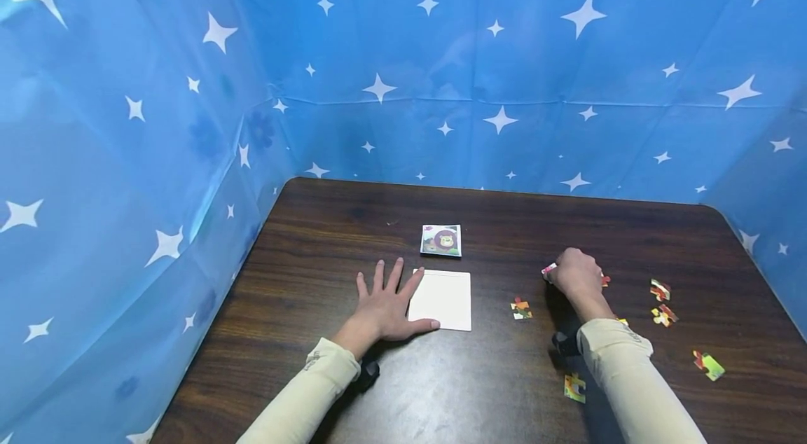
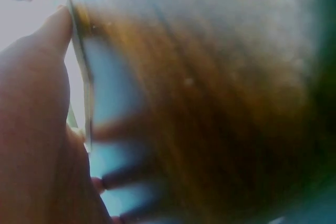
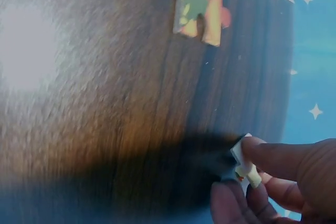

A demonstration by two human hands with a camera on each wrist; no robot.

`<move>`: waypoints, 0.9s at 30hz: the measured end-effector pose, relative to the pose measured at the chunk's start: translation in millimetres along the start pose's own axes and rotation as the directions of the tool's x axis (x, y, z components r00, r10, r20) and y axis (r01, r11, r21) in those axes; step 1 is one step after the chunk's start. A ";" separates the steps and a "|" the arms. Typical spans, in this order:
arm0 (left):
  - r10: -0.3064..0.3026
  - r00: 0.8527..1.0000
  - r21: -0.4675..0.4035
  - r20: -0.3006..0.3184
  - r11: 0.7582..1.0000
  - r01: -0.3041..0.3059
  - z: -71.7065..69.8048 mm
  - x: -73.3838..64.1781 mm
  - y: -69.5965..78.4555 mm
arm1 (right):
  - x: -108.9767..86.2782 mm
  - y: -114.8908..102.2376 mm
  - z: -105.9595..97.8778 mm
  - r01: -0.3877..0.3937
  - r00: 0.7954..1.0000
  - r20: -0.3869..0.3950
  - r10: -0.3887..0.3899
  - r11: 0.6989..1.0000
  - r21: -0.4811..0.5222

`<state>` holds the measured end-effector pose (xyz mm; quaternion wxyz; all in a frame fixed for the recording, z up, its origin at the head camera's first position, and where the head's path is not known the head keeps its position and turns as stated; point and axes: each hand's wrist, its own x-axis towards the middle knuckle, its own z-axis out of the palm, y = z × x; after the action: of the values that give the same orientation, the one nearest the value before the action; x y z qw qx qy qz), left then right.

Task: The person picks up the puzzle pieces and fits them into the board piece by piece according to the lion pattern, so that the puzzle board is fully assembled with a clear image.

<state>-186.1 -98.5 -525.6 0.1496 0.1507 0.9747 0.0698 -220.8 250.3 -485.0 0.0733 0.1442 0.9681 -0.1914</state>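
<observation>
My left hand [image 1: 384,311] lies spread with straight fingers at the left side of a white square puzzle board [image 1: 449,300], thumb on its lower edge. In the left wrist view the thumb [image 2: 55,30] touches the board's edge; the rest is blurred. Over to the right, my right hand [image 1: 576,276] pinches a small puzzle piece [image 1: 548,269] between thumb and fingers. The right wrist view shows this piece [image 3: 252,176] held on edge above the table, partly covered by the fingertips. Another puzzle piece [image 3: 212,19] lies flat farther up in that view.
Behind the board lies a square picture card with a lion [image 1: 441,241]. Loose puzzle pieces are scattered on the right: one orange-and-white [image 1: 521,309], one yellow [image 1: 575,388], one green [image 1: 711,365] and several others. A blue starred curtain [image 1: 403,80] borders the dark wooden table [image 1: 328,234].
</observation>
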 end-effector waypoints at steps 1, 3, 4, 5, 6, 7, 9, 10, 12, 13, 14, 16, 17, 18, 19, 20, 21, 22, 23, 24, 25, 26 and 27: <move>-0.001 1.000 0.002 0.000 1.000 0.001 0.6 -0.1 -0.2 | -0.9 0.1 0.3 0.008 1.000 0.003 -0.008 1.000 0.013; -0.003 1.000 0.006 -0.003 1.000 0.003 1.4 -0.5 0.4 | -1.6 0.8 0.0 0.020 1.000 0.015 -0.021 0.998 0.052; -0.005 1.000 0.008 -0.005 1.000 0.005 1.8 -0.6 0.7 | -1.1 1.7 0.3 0.023 1.000 0.017 -0.024 0.997 0.078; -0.006 1.000 0.010 -0.006 1.000 0.006 2.2 -0.3 0.7 | -0.3 2.5 0.4 0.022 0.999 0.028 -0.025 0.994 0.110; -0.007 1.000 0.012 -0.005 1.000 0.007 2.5 -0.1 0.8 | 0.9 3.9 0.8 0.021 0.999 0.034 -0.026 0.991 0.135; -0.008 1.000 0.013 -0.006 1.000 0.008 2.6 0.1 0.9 | 2.4 5.1 1.7 0.007 0.998 0.054 -0.018 0.981 0.195; -0.009 1.000 0.010 -0.008 1.000 0.009 3.0 0.6 0.9 | 5.4 6.3 3.5 -0.045 0.995 0.102 0.009 0.935 0.353; -0.011 1.000 0.010 -0.010 1.000 0.011 3.3 1.0 0.6 | 6.4 5.8 4.1 -0.075 0.992 0.127 0.022 0.901 0.427; -0.017 1.000 0.008 -0.003 1.000 0.017 3.9 1.7 0.1 | 7.5 3.3 4.9 -0.141 0.982 0.184 0.044 0.817 0.559; -0.021 1.000 0.006 0.000 1.000 0.021 4.3 1.8 -0.1 | 7.4 0.9 5.3 -0.173 0.976 0.210 0.051 0.767 0.617; -0.025 1.000 0.006 0.003 1.000 0.025 4.6 2.1 -0.4 | 7.1 -1.7 5.4 -0.194 0.972 0.229 0.054 0.736 0.648; -0.032 0.999 0.009 0.005 0.999 0.032 4.3 2.0 -0.4 | 5.7 -8.5 5.1 -0.208 0.967 0.253 0.040 0.699 0.684; -0.035 0.999 0.010 0.006 0.999 0.035 4.0 2.0 -0.4 | 5.0 -12.3 5.3 -0.207 0.965 0.259 0.028 0.687 0.696; -0.035 0.999 0.010 0.003 0.999 0.035 3.5 1.7 -0.2 | 4.1 -16.3 5.4 -0.206 0.964 0.265 0.018 0.679 0.704; -0.033 0.999 0.009 -0.004 0.999 0.033 3.0 1.3 0.1 | 3.3 -20.7 5.9 -0.205 0.963 0.270 0.005 0.667 0.716; -0.031 0.999 0.007 -0.006 0.999 0.031 2.8 1.2 0.4 | 2.3 -25.0 6.6 -0.204 0.961 0.278 -0.010 0.656 0.726; -0.029 1.000 0.004 -0.008 1.000 0.029 3.0 1.2 0.5 | 1.1 -29.5 7.5 -0.198 0.959 0.283 -0.028 0.647 0.736; -0.027 1.000 0.005 -0.011 1.000 0.027 3.0 1.1 0.8 | 0.0 -34.0 8.9 -0.192 0.957 0.287 -0.047 0.637 0.747; -0.025 1.000 0.004 -0.013 1.000 0.025 3.1 1.1 1.0 | -1.4 -38.5 10.4 -0.190 0.954 0.294 -0.064 0.630 0.753; -0.024 1.000 0.003 -0.016 1.000 0.024 3.4 1.1 1.1 | -2.6 -43.1 12.3 -0.185 0.951 0.298 -0.081 0.623 0.760; -0.024 1.000 0.004 -0.016 1.000 0.024 3.9 1.2 1.3 | -4.0 -47.7 14.4 -0.182 0.948 0.304 -0.097 0.616 0.766; -0.024 1.000 0.005 -0.016 1.000 0.024 4.3 1.4 1.3 | -5.3 -52.3 16.4 -0.180 0.944 0.309 -0.111 0.613 0.770; -0.026 1.000 0.011 -0.017 1.000 0.026 4.5 1.5 1.4 | -6.5 -57.0 18.5 -0.177 0.941 0.315 -0.126 0.611 0.772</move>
<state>-185.7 -96.3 -530.0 0.1416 0.1385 0.9781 0.0637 -230.5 190.9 -480.8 0.1699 0.1405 0.7538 -0.6190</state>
